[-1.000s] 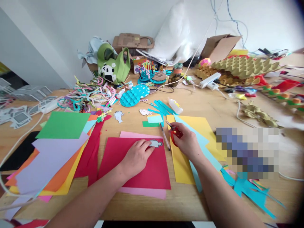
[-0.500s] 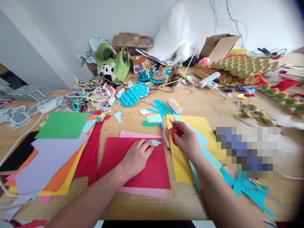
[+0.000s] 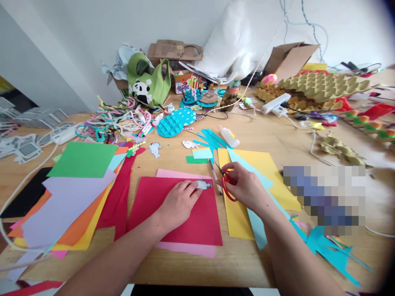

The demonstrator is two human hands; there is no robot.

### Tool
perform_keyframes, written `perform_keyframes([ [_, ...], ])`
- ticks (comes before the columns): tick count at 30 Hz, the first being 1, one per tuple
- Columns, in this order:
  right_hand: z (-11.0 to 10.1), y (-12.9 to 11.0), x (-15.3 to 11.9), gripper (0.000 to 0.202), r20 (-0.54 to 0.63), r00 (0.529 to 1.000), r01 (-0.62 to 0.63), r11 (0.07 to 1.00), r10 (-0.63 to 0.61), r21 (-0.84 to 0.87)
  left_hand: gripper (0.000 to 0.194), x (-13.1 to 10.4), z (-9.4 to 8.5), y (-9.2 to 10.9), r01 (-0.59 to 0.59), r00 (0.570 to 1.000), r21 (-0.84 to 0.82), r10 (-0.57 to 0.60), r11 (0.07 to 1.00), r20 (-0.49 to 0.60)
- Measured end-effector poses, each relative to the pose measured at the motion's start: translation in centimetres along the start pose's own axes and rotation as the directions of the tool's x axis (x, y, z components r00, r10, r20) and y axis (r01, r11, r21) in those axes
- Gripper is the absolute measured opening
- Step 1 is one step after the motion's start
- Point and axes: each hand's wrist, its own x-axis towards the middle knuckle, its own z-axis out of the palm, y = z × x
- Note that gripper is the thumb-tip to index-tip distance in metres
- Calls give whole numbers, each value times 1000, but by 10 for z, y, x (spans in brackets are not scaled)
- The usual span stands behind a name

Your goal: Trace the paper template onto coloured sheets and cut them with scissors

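My left hand (image 3: pixel 178 202) lies with its fingers laid out on a red paper sheet (image 3: pixel 197 222), fingertips touching a small pale blue cutout (image 3: pixel 204 185) near its upper right corner. Part of the cutout is hidden under the fingers. Beneath the red sheet, a pink sheet (image 3: pixel 185 250) shows at the top and bottom edges. My right hand (image 3: pixel 243 185) is closed on red-handled scissors (image 3: pixel 228 189), held above the yellow paper (image 3: pixel 237 220) with the blades pointing up and left. A pen (image 3: pixel 212 166) lies between the two sheets, close to the scissors.
Stacked coloured sheets (image 3: pixel 68 205) lie at left, with a black phone-like slab (image 3: pixel 27 195) beside them. Behind are fish cutouts (image 3: pixel 155 149), a glue bottle (image 3: pixel 230 136) and a green panda bag (image 3: pixel 149 84). Blue scraps (image 3: pixel 328 250) lie at right, below a pixelated patch.
My right hand has turned the scissors, whose handles now face us more and whose tips have come nearer the pen and red sheet. My left hand stays in place.
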Motion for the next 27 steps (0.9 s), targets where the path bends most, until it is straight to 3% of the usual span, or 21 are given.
perform_keyframes([
  [2, -3, 2, 0, 24, -20, 997, -72, 973, 70, -217, 40, 0, 0, 0, -1, 1000, 0, 1, 1000, 3],
  [4, -3, 5, 1, 22, -33, 986, -159, 887, 161, -434, 39, 0, -1, 0, -4, 1000, 0, 4, 1000, 1],
  [7, 0, 8, 3, 21, -6, 970, -198, 777, 242, -598, 39, 1, -1, 0, -4, 1000, 5, 4, 1000, -6],
  [18, 11, -3, 1, 13, 47, 974, -135, 730, 223, -670, 39, 0, -2, 1, -10, 1000, 26, 9, 1000, 20],
  [27, 13, -3, -4, 15, 6, 982, -129, 698, 187, -705, 36, 1, -5, 3, -1, 1000, 32, 1, 999, 10],
])
